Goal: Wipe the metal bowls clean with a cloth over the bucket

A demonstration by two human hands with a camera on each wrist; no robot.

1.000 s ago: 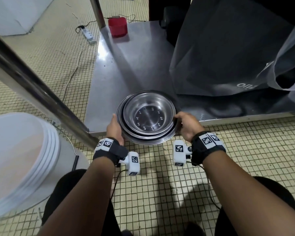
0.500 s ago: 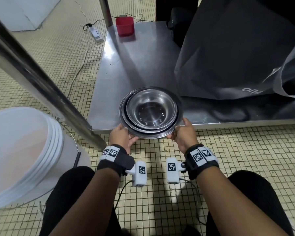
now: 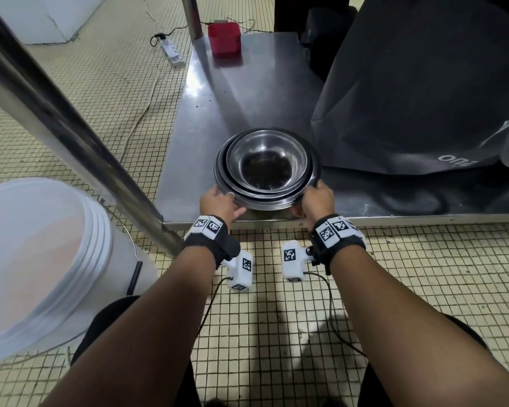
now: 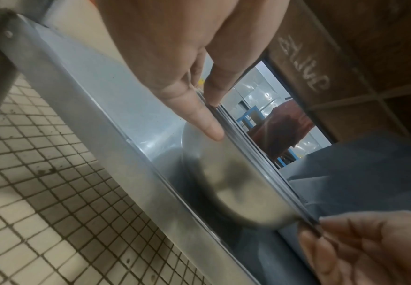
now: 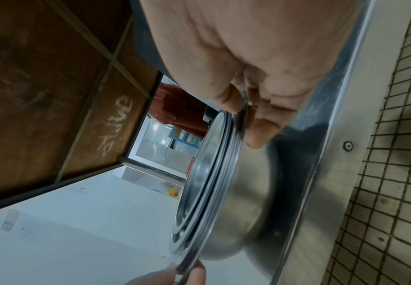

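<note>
Head view: a nested stack of metal bowls [image 3: 266, 168] sits at the near edge of a low steel tabletop [image 3: 241, 92]. The left hand [image 3: 218, 204] grips the stack's left rim; the right hand [image 3: 318, 201] grips the right rim. A white bucket [image 3: 41, 259] stands on the tiled floor [image 3: 276, 333] at near left, well apart from the bowls. A dark bag [image 3: 417, 89] lies on the tabletop just right of the stack; a red container [image 3: 224, 38] sits at the far end. No cloth visible.

Left wrist view: thumb on top of the rims, fingers [image 4: 199, 113] under them, pinching the stacked edges. Whether the bowl base touches the tabletop cannot be told.

Right wrist view: the right hand's thumb lies over the rims and its fingers [image 5: 263, 131] curl beneath, clamping the stack. The other hand's fingertips pinch the opposite rim.
</note>
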